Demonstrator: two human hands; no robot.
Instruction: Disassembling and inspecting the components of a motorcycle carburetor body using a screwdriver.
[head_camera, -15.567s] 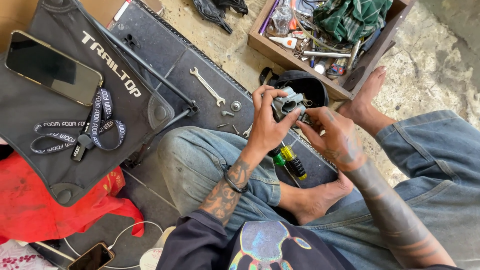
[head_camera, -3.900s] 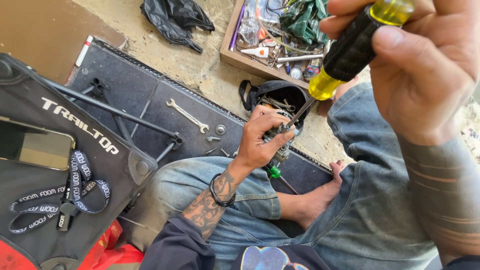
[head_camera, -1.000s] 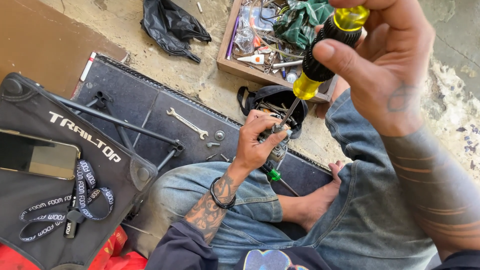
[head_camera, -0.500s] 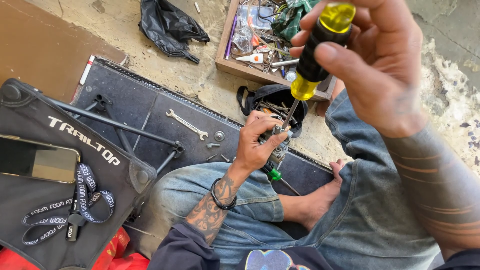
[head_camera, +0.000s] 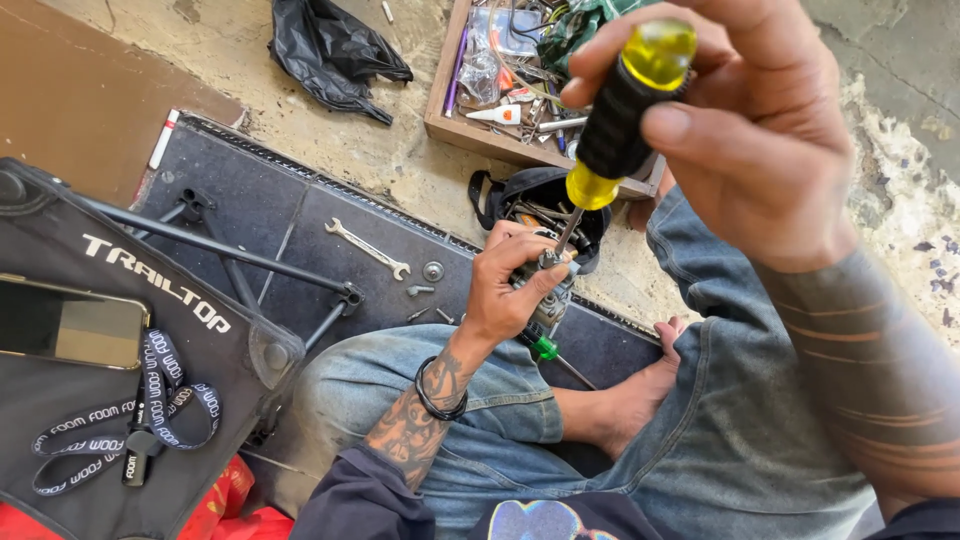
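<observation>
My left hand (head_camera: 508, 285) grips a small grey metal part (head_camera: 548, 292) above my knee. My right hand (head_camera: 745, 125) is raised close to the camera and holds a screwdriver with a black and yellow handle (head_camera: 622, 112). Its thin shaft (head_camera: 566, 232) runs down to the metal part, tip touching it. A second screwdriver with a green handle (head_camera: 541, 346) lies under my left hand on the dark mat (head_camera: 300, 215).
A wrench (head_camera: 366, 249), a washer (head_camera: 433, 270) and small bolts lie on the mat. A wooden tray of tools (head_camera: 500, 75) and a black pouch (head_camera: 530, 195) sit behind. A black bag (head_camera: 330, 50) lies on the concrete. A phone (head_camera: 65, 322) and lanyard (head_camera: 140, 410) rest on a black case at left.
My right hand with the screwdriver has shifted slightly lower and turned. My left hand keeps the metal part in the same place.
</observation>
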